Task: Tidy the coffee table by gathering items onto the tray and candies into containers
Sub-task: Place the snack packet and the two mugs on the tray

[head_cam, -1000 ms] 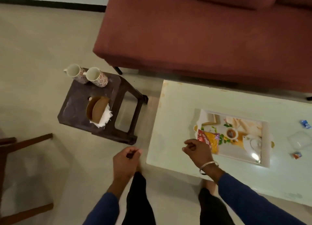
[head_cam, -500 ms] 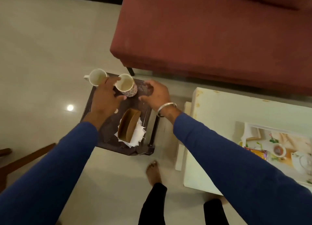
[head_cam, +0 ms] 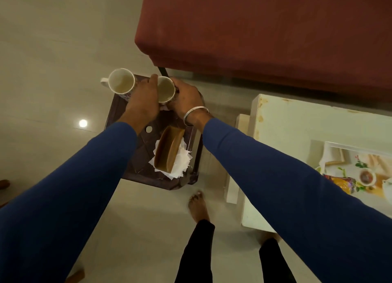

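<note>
Two empty floral cups stand on a dark stool (head_cam: 137,161). My left hand (head_cam: 144,100) lies between them, pressed over the side of the left cup (head_cam: 121,83), its fingers hidden; one digit runs along the other cup's rim. My right hand (head_cam: 186,98), with a metal bangle, wraps round the right cup (head_cam: 165,90). The printed tray (head_cam: 339,145) sits on the white coffee table (head_cam: 286,123) at the right edge, with a snack packet (head_cam: 341,184) on it.
A brown napkin holder (head_cam: 169,149) with white napkins (head_cam: 182,161) stands on the stool's near side. A red sofa (head_cam: 265,28) fills the top right. My bare foot (head_cam: 198,206) is on the floor between stool and table.
I turned from the coffee table to the stool and reached out with both arms. Both hands went from hovering near the cups to closing on them.
</note>
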